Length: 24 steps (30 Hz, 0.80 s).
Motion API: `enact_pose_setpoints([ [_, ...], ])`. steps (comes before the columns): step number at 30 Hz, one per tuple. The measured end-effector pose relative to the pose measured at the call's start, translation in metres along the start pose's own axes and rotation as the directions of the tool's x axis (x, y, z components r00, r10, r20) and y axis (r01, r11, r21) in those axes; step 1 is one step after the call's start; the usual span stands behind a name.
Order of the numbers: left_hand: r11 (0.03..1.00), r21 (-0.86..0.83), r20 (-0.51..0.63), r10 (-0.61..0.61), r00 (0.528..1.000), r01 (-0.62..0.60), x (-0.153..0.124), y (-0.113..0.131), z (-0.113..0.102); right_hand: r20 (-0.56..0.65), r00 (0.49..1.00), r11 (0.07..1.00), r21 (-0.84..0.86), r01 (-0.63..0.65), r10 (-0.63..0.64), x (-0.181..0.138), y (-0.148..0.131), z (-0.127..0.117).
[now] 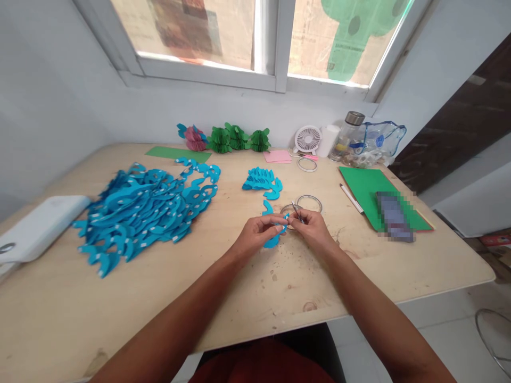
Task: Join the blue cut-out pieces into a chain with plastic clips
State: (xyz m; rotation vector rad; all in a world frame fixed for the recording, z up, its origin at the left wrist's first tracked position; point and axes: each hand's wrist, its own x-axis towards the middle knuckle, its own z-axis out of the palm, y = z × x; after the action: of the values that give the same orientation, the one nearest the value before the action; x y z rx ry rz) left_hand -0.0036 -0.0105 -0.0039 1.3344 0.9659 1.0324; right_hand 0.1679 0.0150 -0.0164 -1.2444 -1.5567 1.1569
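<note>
My left hand (258, 234) pinches a small curved blue paper piece (272, 243) over the front middle of the table. Its fingertips meet those of my right hand (313, 226), which is closed on a thin dark metal tool (295, 209); the tool's exact kind is hard to make out. A roll of narrow tape (309, 203) lies just beyond my right hand, and another ring is partly hidden behind my fingers. Further off sits a small stack of blue paper pieces (261, 179). To the left spreads a large heap of blue paper pieces (149, 205) dotted with white tabs.
A white box-like device (43, 226) lies at the left. Green and pink paper ornaments (235, 139), a small fan (308, 139) and a bottle (348, 135) line the wall. At the right, green sheets (365, 183) lie beneath a blurred phone (395, 215), beside a white pen (351, 199).
</note>
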Motion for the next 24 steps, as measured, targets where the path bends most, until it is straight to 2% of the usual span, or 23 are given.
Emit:
enact_pose_setpoints([
  [14,1.000,-0.018,-0.003,-0.007,1.000,0.007,-0.0012,0.0026,0.0010,-0.001,1.000,1.000,0.011,-0.008,0.008,-0.0015,-0.0022,-0.0001],
  [24,0.996,-0.074,-0.046,-0.044,0.998,0.041,-0.0021,0.0036,0.0026,-0.006,1.000,1.000,0.011,-0.010,0.010,-0.0026,-0.0048,-0.0002],
])
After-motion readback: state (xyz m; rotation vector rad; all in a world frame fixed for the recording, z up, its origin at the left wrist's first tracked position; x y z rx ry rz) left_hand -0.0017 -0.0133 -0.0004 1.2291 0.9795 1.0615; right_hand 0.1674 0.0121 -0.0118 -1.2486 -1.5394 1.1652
